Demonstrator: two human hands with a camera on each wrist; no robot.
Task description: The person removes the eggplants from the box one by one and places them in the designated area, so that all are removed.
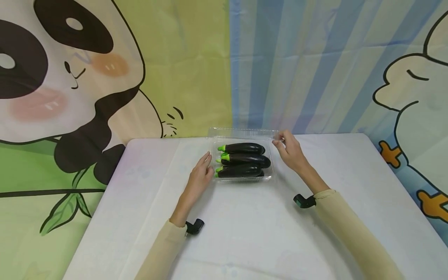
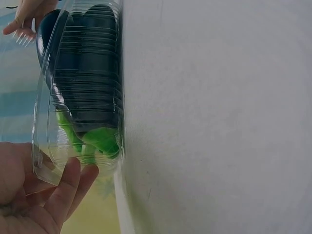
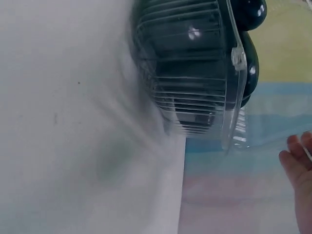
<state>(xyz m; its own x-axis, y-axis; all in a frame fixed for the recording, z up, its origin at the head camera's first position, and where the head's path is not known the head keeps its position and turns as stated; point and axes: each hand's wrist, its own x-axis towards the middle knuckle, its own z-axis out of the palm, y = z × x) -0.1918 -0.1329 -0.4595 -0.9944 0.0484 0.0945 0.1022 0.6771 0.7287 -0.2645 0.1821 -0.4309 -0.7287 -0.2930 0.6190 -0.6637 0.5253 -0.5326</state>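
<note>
A clear plastic clamshell box sits near the table's back edge, its base holding several dark eggplants with green stem ends to the left. The clear lid is raised at the back, hinged away from the base. My left hand rests against the box's left side, fingers fairly straight; in the left wrist view those fingers touch the corner of the box. At the back right, my right hand pinches the right end of the lid. In the right wrist view, only part of that hand shows at the edge.
A white cloth covers the table. Directly behind it hangs a printed curtain with a panda, stripes and a white cartoon figure. A small black camera is worn on the left wrist, another black camera on the right.
</note>
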